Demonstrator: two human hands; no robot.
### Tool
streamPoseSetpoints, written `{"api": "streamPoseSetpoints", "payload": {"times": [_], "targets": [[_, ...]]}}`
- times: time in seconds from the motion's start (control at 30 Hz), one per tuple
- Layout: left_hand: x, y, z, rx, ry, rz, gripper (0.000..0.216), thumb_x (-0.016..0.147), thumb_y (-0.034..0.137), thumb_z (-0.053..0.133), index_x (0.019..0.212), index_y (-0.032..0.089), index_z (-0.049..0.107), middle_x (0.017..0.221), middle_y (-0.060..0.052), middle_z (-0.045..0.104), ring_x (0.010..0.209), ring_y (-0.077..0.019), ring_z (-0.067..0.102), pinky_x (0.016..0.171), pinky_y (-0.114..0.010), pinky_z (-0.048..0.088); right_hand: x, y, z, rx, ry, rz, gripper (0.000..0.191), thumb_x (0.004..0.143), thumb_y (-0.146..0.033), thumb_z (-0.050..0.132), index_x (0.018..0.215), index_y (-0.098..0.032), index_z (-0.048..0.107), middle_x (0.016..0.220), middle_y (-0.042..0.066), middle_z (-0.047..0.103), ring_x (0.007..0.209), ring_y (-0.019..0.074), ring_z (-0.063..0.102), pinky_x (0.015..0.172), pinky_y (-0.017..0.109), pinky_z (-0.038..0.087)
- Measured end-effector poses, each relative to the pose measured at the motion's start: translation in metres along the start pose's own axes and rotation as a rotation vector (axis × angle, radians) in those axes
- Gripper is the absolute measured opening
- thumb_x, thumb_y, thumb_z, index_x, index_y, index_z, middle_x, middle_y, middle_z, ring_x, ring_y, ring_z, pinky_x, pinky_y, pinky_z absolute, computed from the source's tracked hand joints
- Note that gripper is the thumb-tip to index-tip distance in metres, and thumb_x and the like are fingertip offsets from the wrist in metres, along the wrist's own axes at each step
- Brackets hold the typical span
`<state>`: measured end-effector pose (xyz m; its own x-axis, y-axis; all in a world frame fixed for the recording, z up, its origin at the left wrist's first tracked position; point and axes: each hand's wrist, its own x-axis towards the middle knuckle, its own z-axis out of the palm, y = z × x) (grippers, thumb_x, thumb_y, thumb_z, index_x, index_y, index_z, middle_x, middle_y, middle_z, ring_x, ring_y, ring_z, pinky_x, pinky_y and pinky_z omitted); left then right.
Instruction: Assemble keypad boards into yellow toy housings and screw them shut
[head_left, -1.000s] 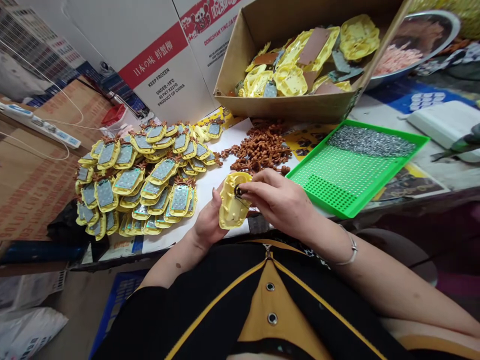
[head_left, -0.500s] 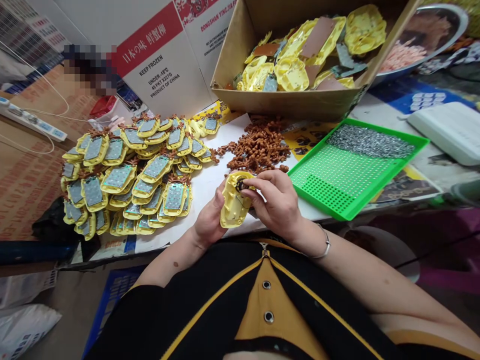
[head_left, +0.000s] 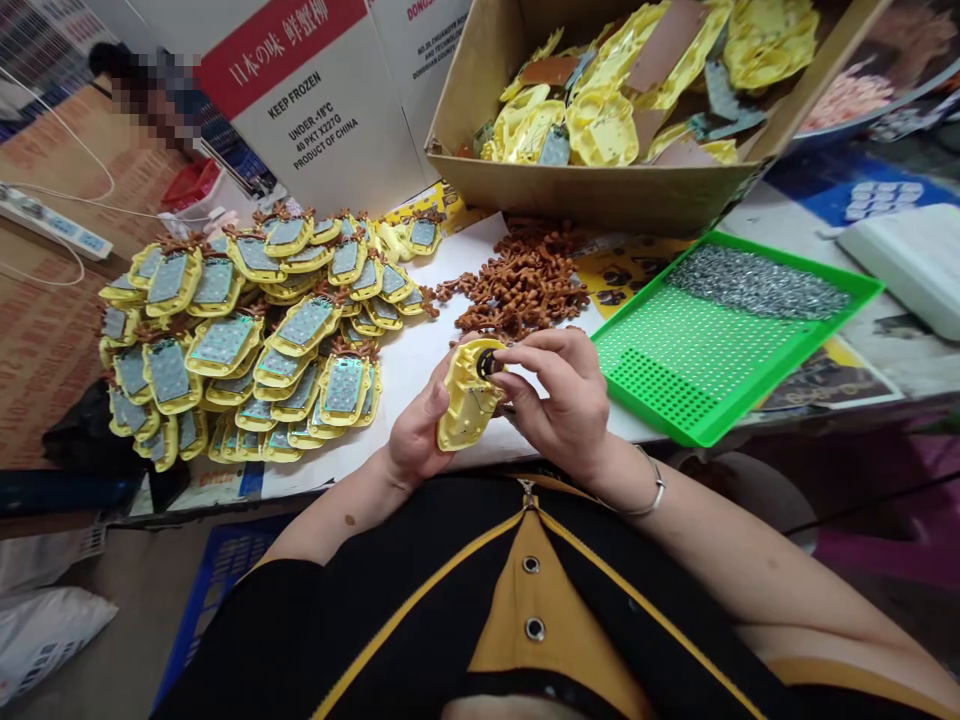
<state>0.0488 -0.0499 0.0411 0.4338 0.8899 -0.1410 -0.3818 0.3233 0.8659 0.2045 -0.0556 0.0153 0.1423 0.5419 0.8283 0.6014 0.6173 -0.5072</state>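
Note:
My left hand [head_left: 415,430] grips a yellow plastic shell [head_left: 465,405] from behind, holding it upright over the table's front edge. My right hand [head_left: 561,395] pinches a small black round part [head_left: 487,362] set near the top of that shell. To the left lies a pile of finished yellow shells with grey panels [head_left: 247,340]. Just beyond my hands sits a heap of small brown rubber pieces [head_left: 525,280].
A cardboard box [head_left: 600,195] of loose yellow shells and panels stands at the back. A green perforated tray [head_left: 720,340] with small metal screws lies to the right. White cartons stand behind the pile. A power strip [head_left: 45,220] lies far left.
Both hands have stayed on the shell, which has tilted slightly. My right fingers have shifted around the black part. The view has drifted a little to the right.

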Motion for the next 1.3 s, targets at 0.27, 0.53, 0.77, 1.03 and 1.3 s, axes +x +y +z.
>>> {"api": "streamPoseSetpoints", "payload": {"times": [0.27, 0.53, 0.77, 1.03, 1.3], "targets": [[0.004, -0.002, -0.004, -0.010, 0.007, -0.013, 0.070, 0.074, 0.062, 0.074, 0.133, 0.027, 0.061, 0.139, -0.007, 0.062, 0.140, -0.0349, 0.047, 0.111, -0.045, 0.046, 0.004, 0.003, 0.001, 0.084, -0.084, 0.104, 0.010, 0.095, -0.030, 0.061, 0.100, -0.023, 0.067, 0.094, 0.006, 0.066, 0.089, 0.0206, 0.063, 0.079, 0.040, 0.053], [0.009, -0.006, -0.006, -0.012, 0.021, -0.055, 0.077, 0.068, 0.065, 0.077, 0.132, 0.027, 0.060, 0.133, -0.008, 0.064, 0.137, -0.0379, 0.049, 0.108, -0.048, 0.048, 0.002, 0.005, 0.002, -0.025, -0.087, 0.063, 0.010, 0.095, -0.029, 0.061, 0.103, -0.025, 0.066, 0.098, 0.006, 0.068, 0.091, 0.0218, 0.064, 0.080, 0.042, 0.050], [0.014, -0.009, -0.015, -0.002, 0.001, -0.066, 0.065, 0.072, 0.053, 0.078, 0.129, 0.025, 0.063, 0.137, -0.008, 0.063, 0.139, -0.0357, 0.048, 0.113, -0.047, 0.044, 0.001, 0.010, 0.003, -0.078, -0.151, 0.070, 0.010, 0.092, -0.024, 0.062, 0.102, -0.024, 0.063, 0.102, 0.007, 0.068, 0.095, 0.0231, 0.062, 0.084, 0.042, 0.047], [0.022, -0.007, -0.012, 0.049, 0.083, -0.122, 0.054, 0.070, 0.045, 0.084, 0.116, 0.023, 0.068, 0.121, -0.007, 0.071, 0.120, -0.0312, 0.063, 0.103, -0.043, 0.050, -0.003, 0.013, 0.008, -0.163, -0.203, 0.077, 0.008, 0.092, -0.029, 0.061, 0.096, -0.023, 0.065, 0.107, 0.009, 0.069, 0.096, 0.0252, 0.062, 0.086, 0.044, 0.047], [0.026, -0.005, -0.008, 0.056, 0.313, -0.112, 0.044, 0.057, 0.041, 0.092, 0.088, 0.016, 0.071, 0.081, -0.003, 0.074, 0.070, -0.0178, 0.068, 0.071, -0.031, 0.056, -0.012, 0.027, 0.000, 0.402, -0.483, 0.411, 0.057, 0.089, -0.049, 0.065, 0.138, -0.023, 0.051, 0.131, 0.015, 0.060, 0.111, 0.0247, 0.064, 0.089, 0.044, 0.057]]}}
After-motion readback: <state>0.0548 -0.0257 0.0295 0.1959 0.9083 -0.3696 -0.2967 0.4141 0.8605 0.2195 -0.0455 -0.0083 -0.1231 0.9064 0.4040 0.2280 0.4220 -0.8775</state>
